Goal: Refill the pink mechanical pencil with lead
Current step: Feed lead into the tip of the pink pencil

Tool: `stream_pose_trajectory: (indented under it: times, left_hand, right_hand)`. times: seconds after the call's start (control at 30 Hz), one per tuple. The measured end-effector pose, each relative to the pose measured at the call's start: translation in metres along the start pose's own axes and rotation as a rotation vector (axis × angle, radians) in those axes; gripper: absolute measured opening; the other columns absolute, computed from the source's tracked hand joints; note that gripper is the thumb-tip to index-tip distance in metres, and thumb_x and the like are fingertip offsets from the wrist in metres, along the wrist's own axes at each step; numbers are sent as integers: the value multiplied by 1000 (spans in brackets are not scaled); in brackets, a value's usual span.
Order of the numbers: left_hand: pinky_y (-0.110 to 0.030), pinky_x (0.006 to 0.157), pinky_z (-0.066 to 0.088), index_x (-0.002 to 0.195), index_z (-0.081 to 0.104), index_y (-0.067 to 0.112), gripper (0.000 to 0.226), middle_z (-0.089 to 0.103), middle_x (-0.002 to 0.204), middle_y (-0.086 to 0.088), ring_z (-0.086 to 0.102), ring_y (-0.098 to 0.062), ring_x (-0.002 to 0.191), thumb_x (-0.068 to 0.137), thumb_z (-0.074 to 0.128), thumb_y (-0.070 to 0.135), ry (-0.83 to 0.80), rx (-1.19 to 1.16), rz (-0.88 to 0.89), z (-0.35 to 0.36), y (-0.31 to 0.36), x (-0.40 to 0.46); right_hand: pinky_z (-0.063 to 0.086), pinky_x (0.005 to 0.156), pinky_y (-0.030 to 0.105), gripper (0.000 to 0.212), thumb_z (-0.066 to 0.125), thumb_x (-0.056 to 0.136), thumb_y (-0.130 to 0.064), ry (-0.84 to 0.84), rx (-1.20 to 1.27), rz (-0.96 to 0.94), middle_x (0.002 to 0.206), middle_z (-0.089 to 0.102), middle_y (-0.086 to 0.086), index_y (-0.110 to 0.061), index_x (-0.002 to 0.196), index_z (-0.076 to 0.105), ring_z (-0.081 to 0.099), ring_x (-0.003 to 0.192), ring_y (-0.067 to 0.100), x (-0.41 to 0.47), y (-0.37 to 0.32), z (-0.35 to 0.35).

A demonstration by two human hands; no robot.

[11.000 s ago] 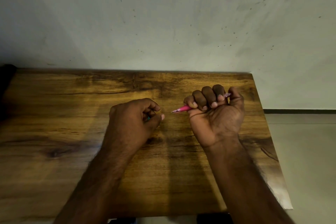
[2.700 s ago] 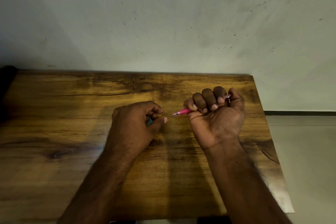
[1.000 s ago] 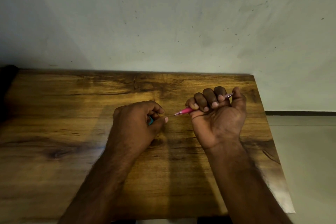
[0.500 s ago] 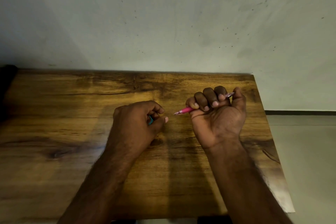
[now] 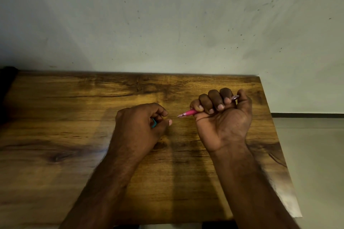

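Observation:
My right hand (image 5: 222,117) grips the pink mechanical pencil (image 5: 189,112) in a fist. The pencil's tip points left toward my other hand, and its back end sticks out beside the thumb. My left hand (image 5: 141,126) is curled round a small teal thing (image 5: 154,123), mostly hidden by the fingers, so I cannot tell what it is. The thumb tip of that hand lies a short gap from the pencil tip. Both hands hover low over the wooden table (image 5: 74,135). No lead is visible.
The table's far edge meets a pale, speckled wall (image 5: 167,24). Its right edge drops to a grey floor (image 5: 312,154). A dark object (image 5: 6,87) sits at the far left edge.
Almost nothing differs. Over eleven seconds my left hand crept slightly right toward the pencil tip, and the teal thing shows a little more; my right hand keeps its grip.

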State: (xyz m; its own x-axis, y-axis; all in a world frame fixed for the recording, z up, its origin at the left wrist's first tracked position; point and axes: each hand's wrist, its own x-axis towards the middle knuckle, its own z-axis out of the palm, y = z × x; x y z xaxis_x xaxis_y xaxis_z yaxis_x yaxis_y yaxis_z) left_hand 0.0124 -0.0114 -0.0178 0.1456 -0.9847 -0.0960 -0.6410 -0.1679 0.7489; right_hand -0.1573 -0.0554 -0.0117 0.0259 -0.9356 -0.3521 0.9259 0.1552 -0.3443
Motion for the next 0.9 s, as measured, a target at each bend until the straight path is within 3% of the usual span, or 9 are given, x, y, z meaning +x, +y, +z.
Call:
stream_pose_trajectory:
  times: [0.9]
  left_hand:
    - [-48,87,56,90,75,38,15,67,73,24,62,6,82,78,84,40,7,11,23,0,-1,0]
  right_hand:
    - [27,57,31,50,30,101,-49,-4,-4,32,53,29,-2,-18,62,38,23,52,15,-1,1,-1]
